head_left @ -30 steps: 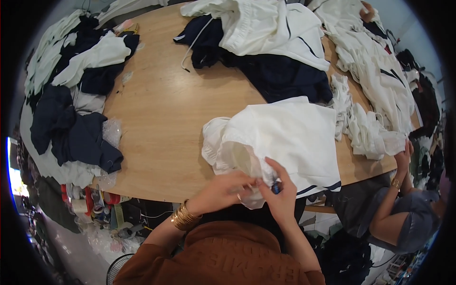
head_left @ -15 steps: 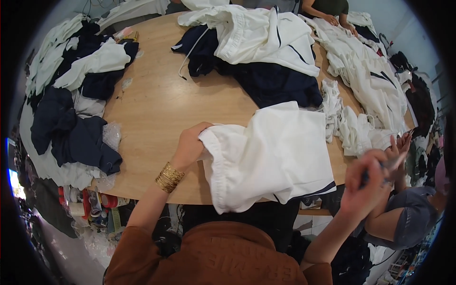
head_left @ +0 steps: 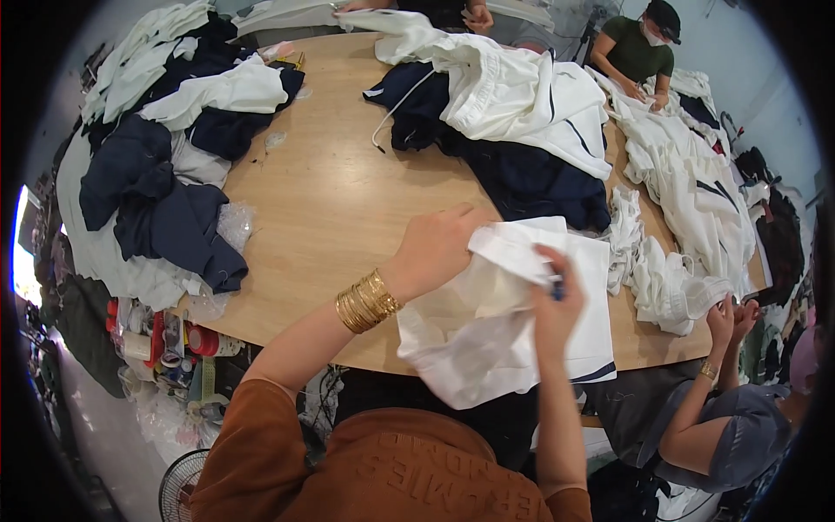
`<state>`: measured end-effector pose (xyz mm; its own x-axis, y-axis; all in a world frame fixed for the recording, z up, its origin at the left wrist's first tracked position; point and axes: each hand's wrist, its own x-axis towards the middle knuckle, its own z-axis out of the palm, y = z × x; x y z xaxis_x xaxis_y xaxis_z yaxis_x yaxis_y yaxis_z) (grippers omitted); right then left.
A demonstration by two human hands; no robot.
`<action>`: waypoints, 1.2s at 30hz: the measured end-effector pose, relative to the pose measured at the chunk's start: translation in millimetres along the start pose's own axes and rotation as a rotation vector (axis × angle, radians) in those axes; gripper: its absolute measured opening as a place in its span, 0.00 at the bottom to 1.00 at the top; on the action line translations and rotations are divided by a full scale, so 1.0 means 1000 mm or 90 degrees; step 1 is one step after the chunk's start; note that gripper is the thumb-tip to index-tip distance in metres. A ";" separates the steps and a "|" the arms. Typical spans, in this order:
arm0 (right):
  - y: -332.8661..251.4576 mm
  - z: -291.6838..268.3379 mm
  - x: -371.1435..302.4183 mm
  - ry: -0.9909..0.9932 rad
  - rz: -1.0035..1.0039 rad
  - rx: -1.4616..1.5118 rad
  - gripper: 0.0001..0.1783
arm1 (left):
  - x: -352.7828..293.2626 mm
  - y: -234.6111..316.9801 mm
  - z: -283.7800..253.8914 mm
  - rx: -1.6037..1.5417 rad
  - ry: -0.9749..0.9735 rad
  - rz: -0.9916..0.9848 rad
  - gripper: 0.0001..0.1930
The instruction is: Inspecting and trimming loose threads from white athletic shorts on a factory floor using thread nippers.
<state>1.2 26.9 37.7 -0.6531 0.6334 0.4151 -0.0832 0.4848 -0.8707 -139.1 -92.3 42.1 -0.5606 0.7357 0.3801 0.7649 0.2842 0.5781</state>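
Grasping a white garment with the left hand, clasping a small dark-blue object in the right hand

Held by a raised upper edge in the left fingers, which curl over the cloth. Closed in the right around the blue object, too blurred to identify; cannot tell whether also pinching fabric there. Jingling no further up than the left wrist: stacked thin gold bracelets, smooth and shiny.

Spread at the near edge of a pale wood-grained table, just in front of the torso. Looks soft, matte and opaque, lifted into a loose, hollow fold at the left, drooping over the table edge below the hands. Lies flatter and squarer at the right, finished along the bottom by a narrow navy band.

Heaped beyond: white shorts with a ribbed, gathered waistband, over a smooth navy garment. Piled at far left, crumpled navy clothes beside crinkled clear plastic. Bunched at right, puckered white pieces, touched by a co-worker's hands.
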 end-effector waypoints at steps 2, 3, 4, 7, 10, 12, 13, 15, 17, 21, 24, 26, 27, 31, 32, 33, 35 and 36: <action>-0.017 -0.037 0.022 0.077 -0.031 -0.058 0.22 | 0.001 -0.009 -0.001 0.042 0.020 0.005 0.13; -0.016 -0.062 0.037 0.098 -0.114 -0.093 0.21 | 0.006 -0.015 -0.005 0.027 0.031 0.008 0.13; -0.019 -0.080 0.051 0.152 -0.068 -0.150 0.19 | 0.011 -0.024 -0.011 0.016 0.043 0.008 0.13; -0.007 -0.129 0.096 0.190 -0.206 -0.554 0.19 | 0.040 -0.081 -0.031 0.100 0.047 0.000 0.09; 0.007 -0.156 0.137 0.262 -0.184 -0.699 0.19 | 0.078 -0.096 -0.081 0.085 0.095 -0.042 0.12; -0.004 -0.168 0.151 0.302 -0.160 -0.552 0.19 | 0.097 -0.054 -0.115 -0.172 0.172 -0.150 0.17; -0.018 -0.157 0.152 0.336 -0.164 -0.463 0.18 | 0.095 -0.036 -0.132 -0.256 0.206 -0.063 0.19; -0.029 -0.145 0.135 0.301 -0.202 -0.370 0.18 | 0.078 -0.022 -0.138 -0.183 0.293 0.107 0.21; -0.021 -0.128 0.107 0.277 -0.191 -0.305 0.20 | 0.048 -0.029 -0.120 0.038 0.306 0.159 0.22; 0.075 -0.102 0.005 0.011 -0.068 -0.484 0.26 | -0.049 -0.099 -0.050 0.102 0.145 -0.043 0.26; 0.114 -0.064 -0.055 -0.095 0.035 -0.384 0.29 | -0.116 -0.130 -0.007 0.109 0.058 -0.188 0.28; 0.122 -0.053 -0.073 -0.081 0.030 -0.400 0.28 | -0.131 -0.134 0.004 0.122 0.009 -0.253 0.30; 0.122 -0.051 -0.078 -0.090 0.044 -0.404 0.28 | -0.133 -0.133 0.007 0.133 0.015 -0.255 0.31; 0.125 -0.044 -0.081 -0.042 0.058 -0.387 0.28 | -0.137 -0.133 0.015 0.116 0.039 -0.261 0.34; 0.126 -0.043 -0.082 -0.025 0.047 -0.381 0.28 | -0.138 -0.132 0.014 0.114 0.033 -0.265 0.34; 0.125 -0.043 -0.083 -0.030 0.051 -0.386 0.28 | -0.140 -0.134 0.014 0.110 0.037 -0.265 0.34; 0.122 -0.041 -0.083 -0.028 0.085 -0.380 0.26 | -0.140 -0.136 0.015 0.101 0.039 -0.268 0.34; 0.124 -0.042 -0.084 -0.031 0.089 -0.382 0.26 | -0.140 -0.135 0.016 0.110 0.036 -0.265 0.35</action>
<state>77.0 59.1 -93.6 -0.6621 0.6938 0.2833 0.4338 0.6631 -0.6101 -159.2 -224.2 -100.5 -0.8440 0.5043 0.1826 0.5103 0.6502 0.5628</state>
